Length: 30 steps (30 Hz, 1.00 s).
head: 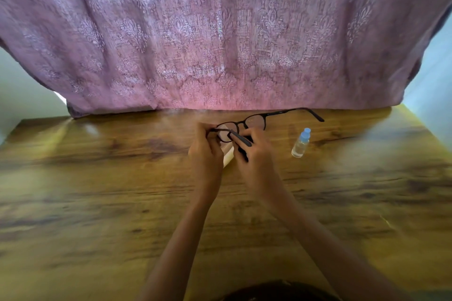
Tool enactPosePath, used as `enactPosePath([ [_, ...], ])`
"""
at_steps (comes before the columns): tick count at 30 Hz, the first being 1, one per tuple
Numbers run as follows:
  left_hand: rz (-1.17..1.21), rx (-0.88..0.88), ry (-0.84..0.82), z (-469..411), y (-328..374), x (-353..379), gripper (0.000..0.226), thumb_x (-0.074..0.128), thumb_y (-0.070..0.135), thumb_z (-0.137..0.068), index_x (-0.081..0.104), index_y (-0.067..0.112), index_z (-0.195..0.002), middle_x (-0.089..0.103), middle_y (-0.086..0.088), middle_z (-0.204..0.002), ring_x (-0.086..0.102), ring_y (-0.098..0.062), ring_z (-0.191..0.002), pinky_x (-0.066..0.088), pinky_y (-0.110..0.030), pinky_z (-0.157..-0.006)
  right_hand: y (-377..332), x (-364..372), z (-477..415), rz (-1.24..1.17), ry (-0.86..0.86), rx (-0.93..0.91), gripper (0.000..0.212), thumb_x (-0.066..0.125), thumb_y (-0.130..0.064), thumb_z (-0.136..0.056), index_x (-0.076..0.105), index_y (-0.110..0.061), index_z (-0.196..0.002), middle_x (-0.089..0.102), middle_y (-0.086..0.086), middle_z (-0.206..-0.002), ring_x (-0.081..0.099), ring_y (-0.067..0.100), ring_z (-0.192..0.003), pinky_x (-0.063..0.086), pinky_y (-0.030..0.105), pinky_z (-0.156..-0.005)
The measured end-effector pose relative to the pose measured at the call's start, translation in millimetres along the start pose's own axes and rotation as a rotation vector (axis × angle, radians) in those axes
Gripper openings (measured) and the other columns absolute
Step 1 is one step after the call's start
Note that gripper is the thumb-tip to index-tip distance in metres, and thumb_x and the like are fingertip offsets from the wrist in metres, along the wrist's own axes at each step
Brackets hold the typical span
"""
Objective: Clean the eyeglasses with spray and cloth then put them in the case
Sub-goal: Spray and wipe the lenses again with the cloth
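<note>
Dark-framed eyeglasses point(254, 121) are held above the table near its far edge, one temple stretched out to the right and the other folded inward. My left hand point(205, 151) pinches the left end of the frame. My right hand point(254, 151) holds the folded temple and something dark, maybe a cloth, at the left lens. A pale object point(228, 154), possibly the case, lies on the table between and under my hands, mostly hidden. A small clear spray bottle point(301, 143) with a blue cap stands to the right, apart from my hands.
The wooden table point(97, 190) fills the view. A purple patterned curtain point(220, 32) hangs right behind its far edge. Pale walls show at both sides.
</note>
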<state>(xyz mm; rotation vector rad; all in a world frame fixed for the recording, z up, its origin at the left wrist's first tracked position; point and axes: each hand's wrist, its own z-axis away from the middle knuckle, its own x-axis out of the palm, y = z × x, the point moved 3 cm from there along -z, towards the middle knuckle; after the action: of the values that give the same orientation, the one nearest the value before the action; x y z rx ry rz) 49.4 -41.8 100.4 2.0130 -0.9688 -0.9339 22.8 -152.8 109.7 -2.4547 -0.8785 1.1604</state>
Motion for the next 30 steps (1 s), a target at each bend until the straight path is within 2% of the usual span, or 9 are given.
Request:
enactPosePath([
  [2, 0.01, -0.006, -0.01, 0.4, 0.7, -0.6, 0.025, 0.042, -0.001, -0.095, 0.045, 0.024, -0.092, 0.056, 0.012, -0.067, 0.054, -0.014, -0.058, 0.037, -0.021, -0.048, -3.0, 1.6, 3.0, 0.017, -0.01, -0.024, 0.033, 0.078, 0.006, -0.074, 0.07, 0.006, -0.105, 0.061, 0.014, -0.091, 0.059, 0.022, -0.084, 0.043, 0.016, -0.08],
  [6, 0.01, -0.002, -0.04, 3.7, 0.6, 0.2, 0.023, 0.041, -0.001, -0.096, 0.046, 0.021, -0.092, 0.054, 0.015, -0.067, 0.05, -0.003, -0.054, 0.032, -0.012, -0.048, -11.3, 3.5, 3.5, -0.026, -0.008, -0.057, 0.031, 0.077, 0.005, -0.076, 0.068, 0.005, -0.106, 0.061, 0.015, -0.09, 0.061, 0.026, -0.081, 0.054, 0.028, -0.072],
  [9, 0.002, -0.003, -0.056, 6.3, 0.5, -0.2, 0.022, 0.042, 0.001, -0.096, 0.047, 0.022, -0.093, 0.053, 0.015, -0.067, 0.05, -0.003, -0.054, 0.03, -0.013, -0.048, -15.6, 0.5, -0.4, -0.137, 0.079, -0.075, 0.034, 0.073, 0.005, -0.08, 0.057, -0.007, -0.107, 0.06, 0.013, -0.088, 0.059, 0.022, -0.078, 0.05, 0.024, -0.071],
  [12, 0.01, 0.007, -0.05, 5.6, 1.5, -1.4, 0.019, 0.042, -0.001, -0.096, 0.05, 0.016, -0.094, 0.052, 0.016, -0.065, 0.051, -0.002, -0.054, 0.03, -0.011, -0.047, -15.5, -0.6, -2.0, -0.209, 0.118, -0.061, 0.042, 0.072, 0.005, -0.081, 0.049, -0.015, -0.11, 0.06, 0.013, -0.09, 0.058, 0.021, -0.081, 0.05, 0.026, -0.073],
  [15, 0.022, 0.014, -0.051, 4.4, 4.2, -2.9, 0.019, 0.042, -0.004, -0.096, 0.051, 0.013, -0.093, 0.051, 0.017, -0.065, 0.052, 0.004, -0.056, 0.032, -0.009, -0.049, -11.3, 1.3, -2.7, -0.192, 0.113, -0.065, 0.027, 0.067, -0.002, -0.086, 0.063, -0.005, -0.113, 0.062, 0.014, -0.094, 0.059, 0.022, -0.086, 0.054, 0.032, -0.074],
  [18, 0.038, 0.012, -0.061, 5.1, 4.5, -3.0, 0.024, 0.042, -0.002, -0.096, 0.047, 0.021, -0.093, 0.055, 0.015, -0.068, 0.054, 0.001, -0.059, 0.034, -0.01, -0.051, -4.7, 2.5, -6.6, -0.16, 0.078, -0.042, 0.029, 0.061, -0.011, -0.089, 0.068, 0.005, -0.113, 0.062, 0.015, -0.097, 0.062, 0.026, -0.087, 0.055, 0.035, -0.072],
  [20, 0.038, 0.019, -0.049, 4.8, 2.9, -3.0, 0.022, 0.04, 0.002, -0.096, 0.046, 0.023, -0.093, 0.057, 0.014, -0.07, 0.056, -0.003, -0.062, 0.037, -0.012, -0.053, 0.2, 2.1, -8.9, -0.122, 0.076, -0.032, 0.028, 0.067, -0.004, -0.086, 0.068, 0.005, -0.113, 0.061, 0.015, -0.095, 0.061, 0.026, -0.085, 0.054, 0.033, -0.07],
  [24, 0.024, 0.032, -0.028, 3.1, 2.3, -2.2, 0.018, 0.039, 0.007, -0.095, 0.047, 0.023, -0.095, 0.057, 0.016, -0.072, 0.057, -0.005, -0.062, 0.04, -0.015, -0.053, 6.0, 0.5, -13.1, -0.072, 0.069, -0.006, 0.032, 0.073, 0.008, -0.079, 0.069, 0.005, -0.111, 0.06, 0.014, -0.093, 0.058, 0.021, -0.083, 0.046, 0.02, -0.07],
  [30, -0.001, 0.028, 0.036, 0.6, 0.6, -4.6, 0.022, 0.041, -0.001, -0.094, 0.049, 0.019, -0.095, 0.056, 0.019, -0.072, 0.054, -0.004, -0.058, 0.039, -0.015, -0.05, 1.6, 2.7, -2.5, -0.077, 0.044, 0.008, 0.03, 0.075, 0.004, -0.079, 0.07, 0.005, -0.108, 0.062, 0.014, -0.094, 0.061, 0.025, -0.085, 0.054, 0.029, -0.072],
])
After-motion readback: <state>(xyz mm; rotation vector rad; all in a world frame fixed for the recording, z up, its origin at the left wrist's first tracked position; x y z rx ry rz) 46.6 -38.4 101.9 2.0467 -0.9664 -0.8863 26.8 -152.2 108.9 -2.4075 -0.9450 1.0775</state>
